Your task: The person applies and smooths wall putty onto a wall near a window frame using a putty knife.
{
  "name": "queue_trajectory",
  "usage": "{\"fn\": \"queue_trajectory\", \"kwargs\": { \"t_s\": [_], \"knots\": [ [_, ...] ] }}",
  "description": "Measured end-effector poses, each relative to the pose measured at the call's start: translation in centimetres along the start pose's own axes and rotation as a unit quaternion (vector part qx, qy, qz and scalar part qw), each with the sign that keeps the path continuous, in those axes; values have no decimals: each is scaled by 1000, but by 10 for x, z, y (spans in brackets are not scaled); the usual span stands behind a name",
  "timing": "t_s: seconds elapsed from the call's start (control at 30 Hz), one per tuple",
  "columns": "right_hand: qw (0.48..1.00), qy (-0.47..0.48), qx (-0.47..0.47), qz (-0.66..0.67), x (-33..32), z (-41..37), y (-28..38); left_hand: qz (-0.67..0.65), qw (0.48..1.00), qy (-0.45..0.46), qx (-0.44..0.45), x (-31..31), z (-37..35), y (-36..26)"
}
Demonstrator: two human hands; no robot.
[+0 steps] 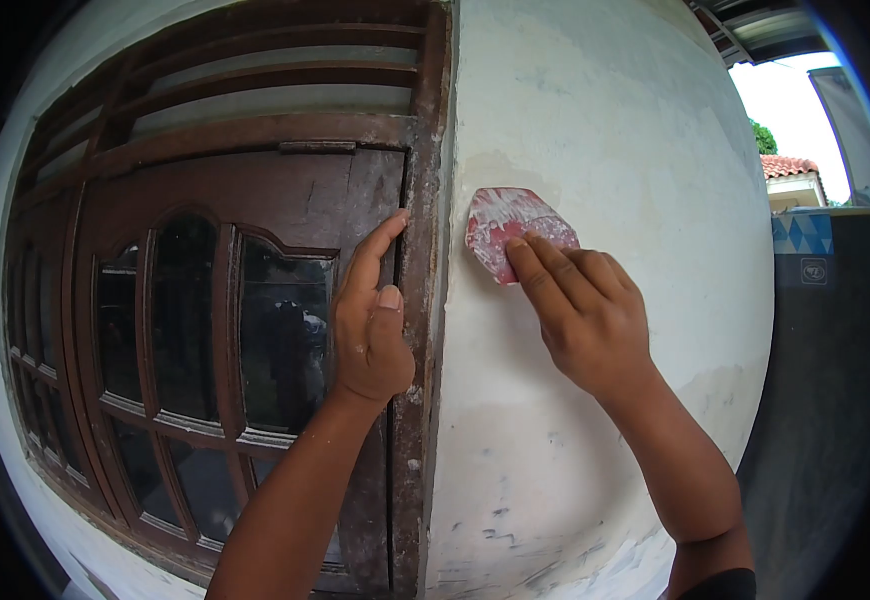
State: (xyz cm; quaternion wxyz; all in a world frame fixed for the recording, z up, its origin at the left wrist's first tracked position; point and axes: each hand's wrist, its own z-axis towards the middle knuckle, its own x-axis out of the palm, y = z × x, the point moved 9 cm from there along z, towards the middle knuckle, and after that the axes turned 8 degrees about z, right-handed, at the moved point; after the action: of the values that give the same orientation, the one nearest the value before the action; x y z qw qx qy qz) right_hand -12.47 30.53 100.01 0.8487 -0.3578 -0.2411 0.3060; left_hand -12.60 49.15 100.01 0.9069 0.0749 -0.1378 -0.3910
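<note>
A red putty scraper (517, 222), smeared with white paste, lies against the pale wall (595, 120) just right of the door frame. My right hand (585, 300) grips its lower right edge, fingers laid over its face. My left hand (375, 325) is held up at the brown wooden door frame (423, 300), overlapping the door's edge in this view. Its fingers are stretched upward with the thumb apart, and nothing is in it. White specks show on that hand and on the frame.
The brown door (225, 180) with dark glass panes fills the left side, slatted vents above it. Damp-looking patches and dark scuffs mark the lower wall. To the right stand a dark panel (815, 400) and, farther off, a tiled roof (787, 166).
</note>
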Motion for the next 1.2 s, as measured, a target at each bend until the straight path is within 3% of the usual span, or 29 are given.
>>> {"fn": "queue_trajectory", "kwargs": {
  "t_s": [0.13, 0.3, 0.43, 0.57, 0.7, 0.83, 0.9, 1.0, 1.1, 1.2],
  "knots": [
    [999, 8, -33, 9, -10, -28, 40, -1, 1000, -2, 4, -1, 0, -1],
    [999, -43, 12, 15, -17, -2, 8, 7, 1000, 3, 8, 0, -1, -1],
    [999, 26, -16, 19, 3, -10, 24, 4, 1000, -3, 12, -1, -1, 0],
    [999, 3, -26, 32, -21, -31, 53, 3, 1000, 3, 8, -1, -1, -1],
    [998, -67, -10, -12, -24, -1, 11, 0, 1000, -2, -7, 0, -2, 0],
    [1000, 20, 16, -12, 18, 13, -6, 8, 1000, -8, -4, -2, -1, 2],
    [997, 63, -34, -3, 21, -4, 30, -5, 1000, -10, -3, -1, -1, 1],
    [997, 75, -29, 21, -1, -35, 68, -8, 1000, -11, -1, -2, -2, 2],
    [996, 68, -32, 57, -27, -41, 71, 0, 1000, -6, 2, -1, -2, 1],
    [999, -33, -17, -1, -44, -14, 33, -1, 1000, -4, -8, 0, -2, 0]
  ]
}}
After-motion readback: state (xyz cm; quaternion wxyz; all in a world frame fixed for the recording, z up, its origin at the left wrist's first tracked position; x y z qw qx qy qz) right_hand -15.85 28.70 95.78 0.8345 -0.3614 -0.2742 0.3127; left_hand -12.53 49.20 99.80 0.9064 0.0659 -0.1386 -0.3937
